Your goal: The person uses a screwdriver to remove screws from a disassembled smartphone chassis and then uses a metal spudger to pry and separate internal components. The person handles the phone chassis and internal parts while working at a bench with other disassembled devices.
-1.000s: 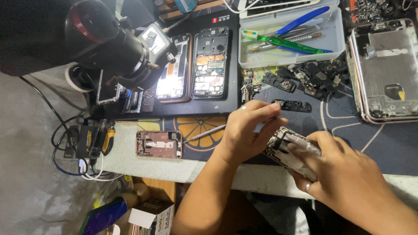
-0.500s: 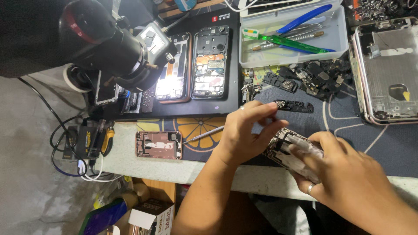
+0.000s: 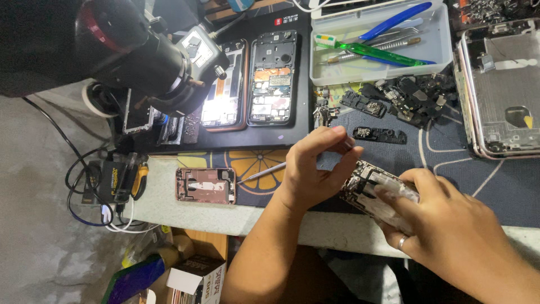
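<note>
The right hand (image 3: 450,225) wraps around one opened phone frame (image 3: 371,191), fingers curled over its top with a ring on one finger, holding it tilted just above the table edge. The left hand (image 3: 312,169) sits just beside it, its fingers pressed together in a pinch around one thin metal tool (image 3: 261,173) whose free end sticks out away from the right hand; the working tip is hidden between the fingers, touching or nearly touching the frame. Beyond the tool's free end lies one small pink phone back (image 3: 205,185), flat on the table. Farther from both hands, two opened phones (image 3: 250,81) lie side by side on a black mat, one of them lit under a black microscope (image 3: 140,56). Ahead of the left hand's knuckles rests one dark narrow part (image 3: 379,134), with a heap of loose black parts (image 3: 405,95) past it. Beyond that stands one clear tray (image 3: 444,48) holding a green toothbrush (image 3: 371,52) and blue-handled pliers (image 3: 396,19). Past the right hand, a stack of silver phone shells (image 3: 503,90) lies well apart.
</note>
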